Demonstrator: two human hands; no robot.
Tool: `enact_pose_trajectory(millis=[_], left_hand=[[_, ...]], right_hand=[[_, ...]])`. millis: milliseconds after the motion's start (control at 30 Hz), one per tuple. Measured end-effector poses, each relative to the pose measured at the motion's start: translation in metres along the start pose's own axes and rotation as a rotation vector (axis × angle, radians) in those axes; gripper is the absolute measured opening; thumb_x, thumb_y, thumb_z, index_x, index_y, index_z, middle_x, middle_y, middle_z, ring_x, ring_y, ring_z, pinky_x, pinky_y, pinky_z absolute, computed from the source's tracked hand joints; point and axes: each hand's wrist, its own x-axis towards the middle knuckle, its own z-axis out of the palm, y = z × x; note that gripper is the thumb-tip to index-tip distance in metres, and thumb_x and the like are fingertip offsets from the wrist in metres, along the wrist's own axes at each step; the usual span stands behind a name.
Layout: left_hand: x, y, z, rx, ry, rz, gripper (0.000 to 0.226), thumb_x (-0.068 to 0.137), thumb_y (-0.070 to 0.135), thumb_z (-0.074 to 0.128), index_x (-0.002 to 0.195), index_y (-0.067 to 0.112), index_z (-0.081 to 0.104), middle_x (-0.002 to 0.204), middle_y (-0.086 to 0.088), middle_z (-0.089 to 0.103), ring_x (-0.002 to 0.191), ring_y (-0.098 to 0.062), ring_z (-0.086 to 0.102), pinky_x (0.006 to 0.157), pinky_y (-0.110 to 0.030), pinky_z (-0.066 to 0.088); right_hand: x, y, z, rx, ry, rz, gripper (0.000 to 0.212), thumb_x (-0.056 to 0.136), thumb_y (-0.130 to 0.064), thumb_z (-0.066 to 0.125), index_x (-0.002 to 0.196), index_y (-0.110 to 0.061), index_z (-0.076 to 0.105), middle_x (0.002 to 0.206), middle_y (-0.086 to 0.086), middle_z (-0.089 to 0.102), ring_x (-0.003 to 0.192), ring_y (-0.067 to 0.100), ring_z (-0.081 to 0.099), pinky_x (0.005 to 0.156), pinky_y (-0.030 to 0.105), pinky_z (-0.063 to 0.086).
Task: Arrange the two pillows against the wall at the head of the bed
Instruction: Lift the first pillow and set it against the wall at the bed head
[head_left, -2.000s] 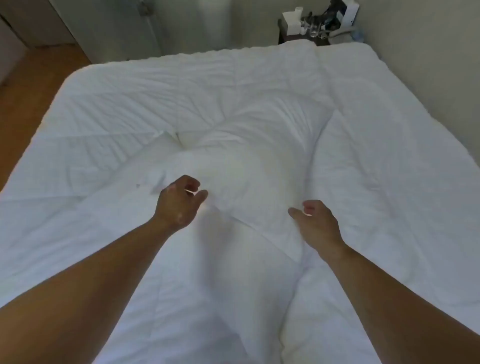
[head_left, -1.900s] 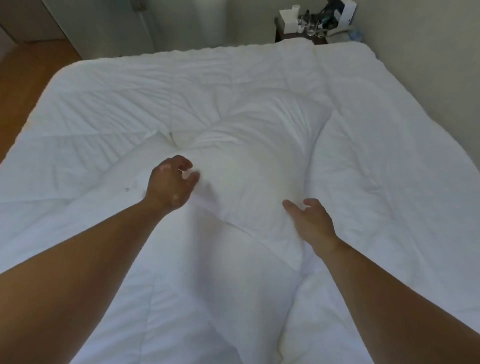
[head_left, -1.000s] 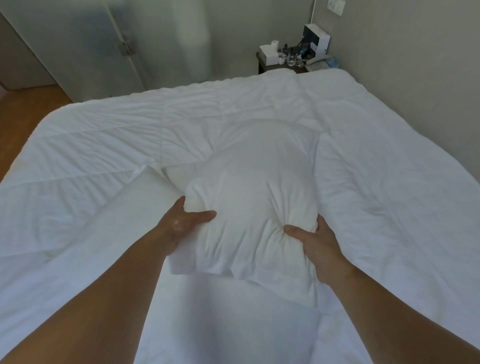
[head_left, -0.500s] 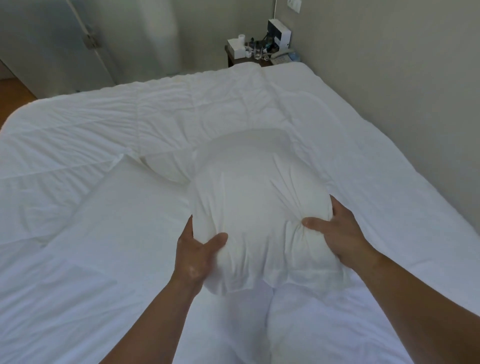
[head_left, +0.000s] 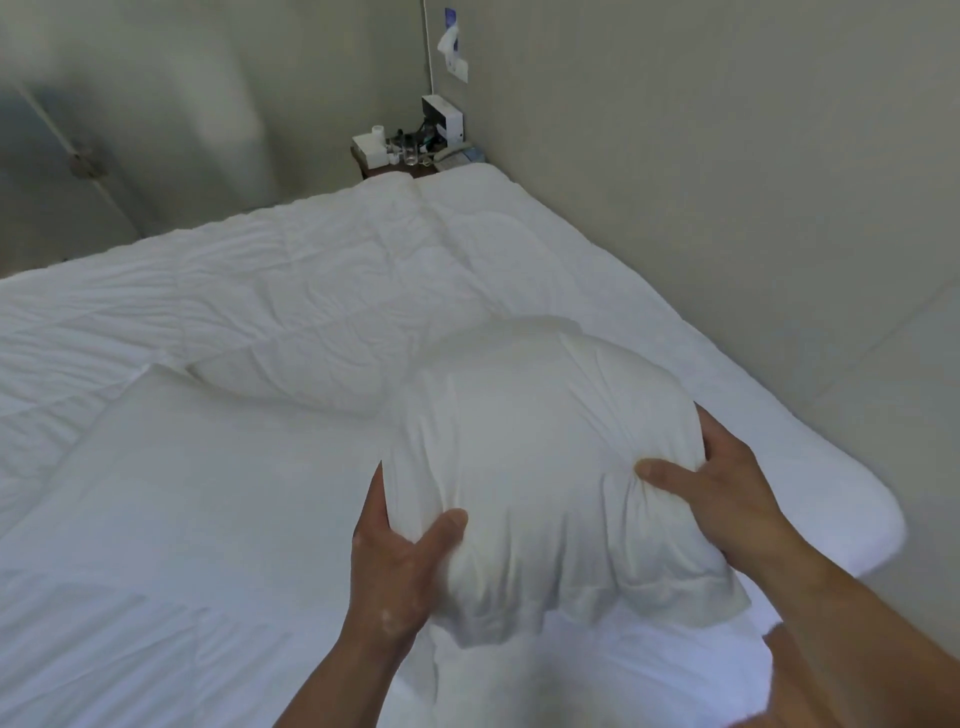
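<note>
- White cotton is bunching under both hands: the left hand (head_left: 390, 564) and the right hand (head_left: 727, 493) are each closing tight on the near edge of one pillow (head_left: 545, 467).
- A moment ago that pillow was lying flat on the duvet (head_left: 260, 291); now it is being carried right, toward the wall (head_left: 727, 182), so placing looks to be starting.
- Counting pillows: two, the held one and a second pillow (head_left: 291, 374) resting untouched just to its left.
- Far off, one cluttered nightstand (head_left: 410, 156) is standing in the corner.
</note>
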Motion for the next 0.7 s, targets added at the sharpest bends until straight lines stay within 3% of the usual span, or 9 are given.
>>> enact_pose_trajectory(millis=[167,400,567,700], left_hand=[[-0.034,0.008,0.09,0.016,0.019,0.031,0.066,0.065,0.024,0.081,0.126,0.038,0.06,0.113,0.011,0.073,0.103,-0.013,0.07,0.094,-0.048,0.056],[-0.072,0.022,0.217,0.046,0.052,0.06,0.076,0.064,0.026,0.082,0.134,0.041,0.054,0.119,0.017,0.07,0.11,-0.01,0.067,0.097,-0.048,0.053],[-0.081,0.038,0.276,0.064,0.067,0.086,0.076,0.065,0.024,0.082,0.134,0.041,0.054,0.123,0.013,0.069,0.113,-0.013,0.066,0.098,-0.049,0.053],[-0.072,0.056,0.302,0.081,0.055,0.138,0.075,0.067,0.02,0.082,0.134,0.04,0.054,0.119,0.017,0.07,0.109,-0.006,0.067,0.096,-0.043,0.054]], right_hand=[[0.005,0.014,-0.094,-0.003,-0.01,-0.054,0.059,0.078,-0.004,0.081,0.113,-0.046,0.06,0.1,-0.034,0.07,0.091,-0.012,0.066,0.074,0.015,0.048],[0.029,0.042,-0.22,-0.014,-0.022,-0.113,0.065,0.076,-0.003,0.082,0.115,-0.05,0.062,0.112,-0.026,0.071,0.104,-0.003,0.067,0.089,0.029,0.051],[0.049,0.046,-0.276,0.003,-0.027,-0.15,0.066,0.077,0.002,0.08,0.121,-0.044,0.06,0.11,-0.03,0.071,0.102,-0.006,0.066,0.086,0.02,0.052],[0.069,0.043,-0.301,0.037,0.002,-0.163,0.064,0.077,0.003,0.079,0.125,-0.034,0.062,0.109,-0.023,0.073,0.102,0.001,0.069,0.084,0.023,0.054]])
